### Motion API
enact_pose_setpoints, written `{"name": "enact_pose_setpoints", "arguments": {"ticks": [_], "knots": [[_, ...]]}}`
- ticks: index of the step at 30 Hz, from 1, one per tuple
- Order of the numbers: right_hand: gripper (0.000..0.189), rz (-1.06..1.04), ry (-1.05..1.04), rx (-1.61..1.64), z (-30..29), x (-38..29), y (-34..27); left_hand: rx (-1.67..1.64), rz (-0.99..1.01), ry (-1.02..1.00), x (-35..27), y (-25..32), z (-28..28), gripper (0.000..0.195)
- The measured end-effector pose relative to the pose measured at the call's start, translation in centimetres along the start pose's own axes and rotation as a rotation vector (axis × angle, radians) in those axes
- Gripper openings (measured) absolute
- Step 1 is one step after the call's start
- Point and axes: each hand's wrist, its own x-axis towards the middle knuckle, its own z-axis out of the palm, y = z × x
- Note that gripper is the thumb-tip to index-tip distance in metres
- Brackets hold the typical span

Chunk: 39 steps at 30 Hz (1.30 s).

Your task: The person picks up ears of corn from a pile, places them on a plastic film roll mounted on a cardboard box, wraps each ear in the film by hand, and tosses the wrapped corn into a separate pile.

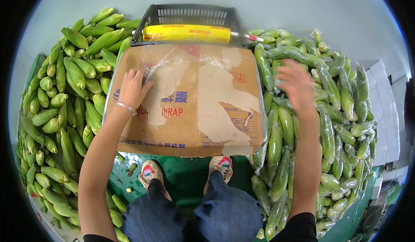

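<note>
My left hand (133,88) lies on the left part of a brown cardboard sheet (175,122), its thumb spread from the fingers. Bunched clear plastic film (159,65) touches or passes by its fingertips; whether the hand grips it is unclear. The film runs over the cardboard's far edge towards a yellow roll of wrap (186,32) on a white rod (235,34). My right hand (295,83), blurred by motion, is above the film-wrapped corn (287,125) to the right. Its fingers look apart, with nothing visible in them.
A black plastic crate (191,8) stands behind the cardboard, with the roll across it. Unwrapped green corn ears (74,73) are heaped on the left. Corn scraps (131,169) lie on the wet green floor (181,167) around my shoes (154,174). White sheets (384,112) stand far right.
</note>
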Motion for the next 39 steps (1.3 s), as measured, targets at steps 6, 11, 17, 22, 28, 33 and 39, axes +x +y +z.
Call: {"name": "enact_pose_setpoints", "arguments": {"ticks": [6,11,17,22,28,33,39], "knots": [[0.020,-0.384,-0.161,-1.494,6.6,6.7,10.2,0.084,0.103,-0.106,4.3,-2.4,0.3,0.010],[0.009,-0.150,-0.338,-1.605,5.6,3.1,4.6,-0.008,0.113,-0.116,1.7,-6.3,-11.3,0.009],[0.017,-0.385,-0.336,-1.362,10.1,-0.1,6.9,0.015,0.190,-0.176,0.5,-4.6,-11.6,0.010],[0.018,-0.359,-0.304,-1.473,14.1,4.9,11.5,0.000,0.192,-0.201,1.6,-3.8,-10.6,0.009],[0.015,-0.428,-0.547,-1.387,9.5,-0.1,4.6,0.119,0.258,-0.313,-2.1,-5.2,-15.7,0.007],[0.020,-0.124,-0.616,-1.422,6.3,-14.0,2.6,0.278,0.212,-0.736,-12.7,-0.9,-10.4,0.018],[0.034,0.268,0.032,-0.941,0.8,-22.4,17.5,-0.119,-0.222,-0.083,-24.9,-0.6,-4.3,0.031]]}}
